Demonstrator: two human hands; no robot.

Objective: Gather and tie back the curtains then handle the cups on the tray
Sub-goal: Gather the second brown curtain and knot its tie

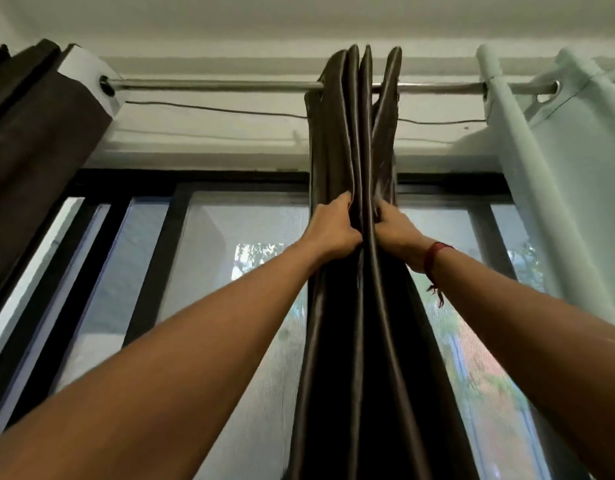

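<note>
Both hands, left (333,230) and right (394,228), have their grip clenched on the dark curtain (354,133), bunched mid-rod (212,85). Gathering step; next, probably tying it. No cups or tray visible.

Fingertips of left hand (333,229) and right hand (397,231) buried in dark curtain (347,133) folds; hem below frame.
</note>
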